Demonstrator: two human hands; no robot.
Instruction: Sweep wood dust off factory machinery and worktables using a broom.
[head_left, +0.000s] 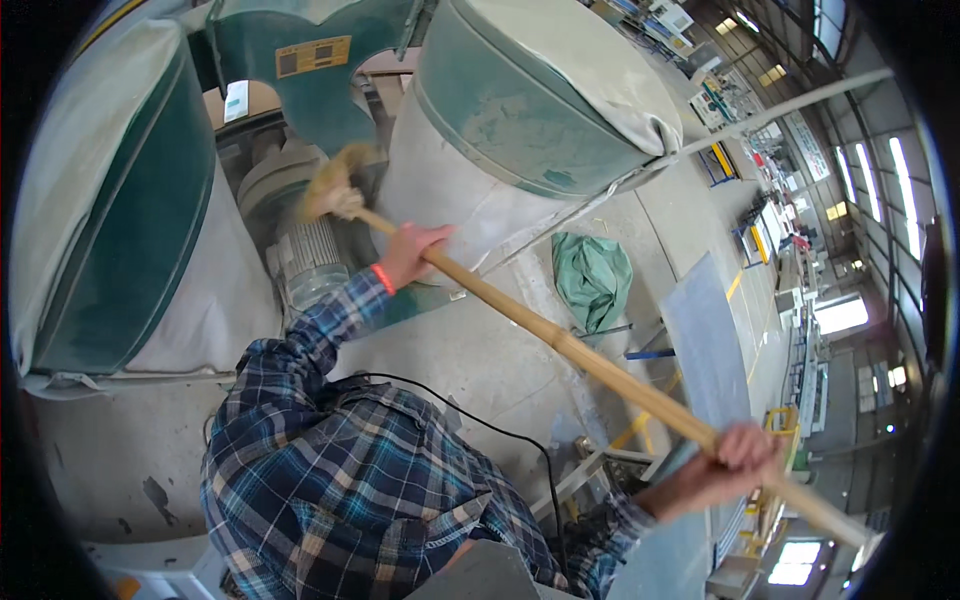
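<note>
A long bamboo-handled broom [560, 340] runs slantwise across the view. Its blurred, straw-coloured head [330, 185] is over the motor unit [310, 255] between two large dust-collector drums. My left hand [408, 255], a red band at its wrist, grips the handle a short way below the head. Farther down, my right hand [735, 470] is wrapped round the handle, whose end extends past it to the lower right. Whether the head touches the motor housing, I cannot tell.
Green drums with pale cloth bags stand at the left [130, 230] and upper middle [500, 120]. A crumpled green sack [592, 282] lies on the floor, near a grey sheet [708, 335]. A black cable [470, 412] curves beside me. Machines line the hall at right.
</note>
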